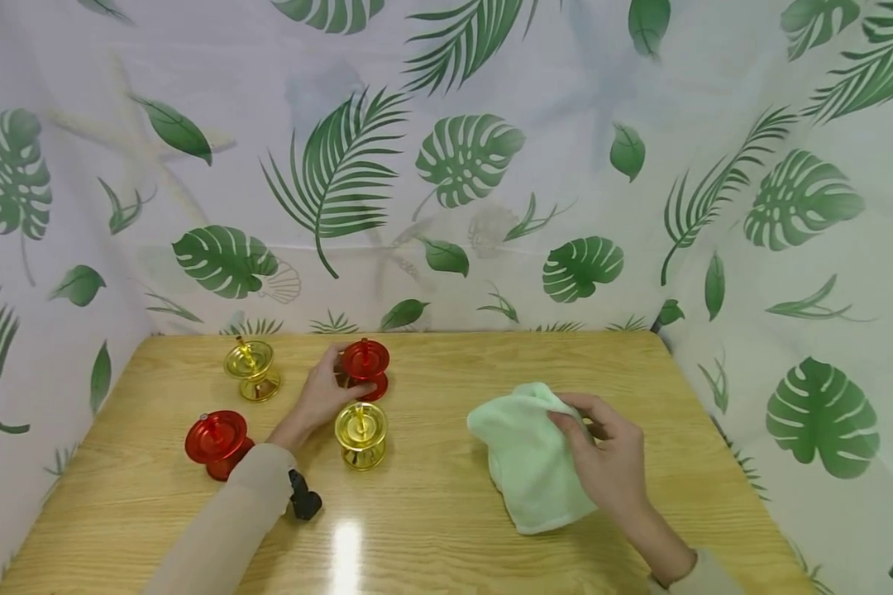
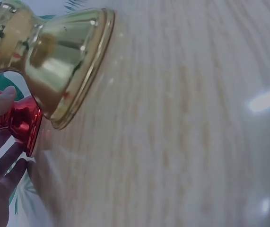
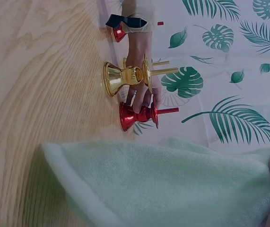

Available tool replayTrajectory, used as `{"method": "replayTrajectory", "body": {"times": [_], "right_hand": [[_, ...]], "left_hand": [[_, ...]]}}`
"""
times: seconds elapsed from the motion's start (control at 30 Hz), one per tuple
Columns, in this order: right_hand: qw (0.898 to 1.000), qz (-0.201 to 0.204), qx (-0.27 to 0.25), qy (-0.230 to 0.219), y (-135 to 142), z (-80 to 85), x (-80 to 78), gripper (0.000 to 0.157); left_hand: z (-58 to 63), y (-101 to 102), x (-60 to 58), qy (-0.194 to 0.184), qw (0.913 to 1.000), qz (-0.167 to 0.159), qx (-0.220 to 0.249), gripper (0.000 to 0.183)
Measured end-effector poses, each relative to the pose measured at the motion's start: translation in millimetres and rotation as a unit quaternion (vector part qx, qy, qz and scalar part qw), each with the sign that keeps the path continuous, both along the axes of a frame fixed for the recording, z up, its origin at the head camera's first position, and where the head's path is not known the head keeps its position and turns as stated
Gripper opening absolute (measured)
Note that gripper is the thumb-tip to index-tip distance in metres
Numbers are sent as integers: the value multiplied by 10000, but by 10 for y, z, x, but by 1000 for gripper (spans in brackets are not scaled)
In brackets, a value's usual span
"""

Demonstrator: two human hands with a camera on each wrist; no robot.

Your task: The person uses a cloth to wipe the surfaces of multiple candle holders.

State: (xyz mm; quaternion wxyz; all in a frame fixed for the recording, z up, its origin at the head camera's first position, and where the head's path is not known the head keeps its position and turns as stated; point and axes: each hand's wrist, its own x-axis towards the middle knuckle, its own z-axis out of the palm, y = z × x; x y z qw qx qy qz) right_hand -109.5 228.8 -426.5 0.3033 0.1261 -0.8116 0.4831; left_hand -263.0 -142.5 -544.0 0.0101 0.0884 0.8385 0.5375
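Note:
At the back of the table my left hand [image 1: 326, 388] grips a red candle holder [image 1: 365, 359] around its narrow stem, thumb in front and fingers behind. It stands upright, a thin stick rising from its dish. Just nearer to me is a gold candle holder [image 1: 360, 426], whose base [image 2: 68, 61] fills the upper left of the left wrist view. My right hand [image 1: 608, 446] pinches a pale green cloth [image 1: 539, 471] by its upper edge. The cloth hangs down close over the table, and its fuzzy side [image 3: 163, 184] spreads across the right wrist view.
Another gold candle holder [image 1: 249, 361] stands at the back left, and another red one [image 1: 217, 436] is nearer, beside my left sleeve [image 1: 226, 516]. The wooden table [image 1: 432, 512] ends at a leaf-printed curtain [image 1: 484, 273] behind and at both sides.

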Motion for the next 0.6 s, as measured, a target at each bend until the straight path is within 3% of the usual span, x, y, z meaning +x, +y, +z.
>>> {"method": "replayTrajectory", "body": {"times": [0.33,0.6], "right_hand": [[9999,94,-32,-36,-2,-10,10,25],[9999,89,-63,-72,-16,-28,-6,24]], "left_hand": [[4,50,-22,-141,9996,114,203,75],[107,8,-11,-78,9972,684,278,73]]}}
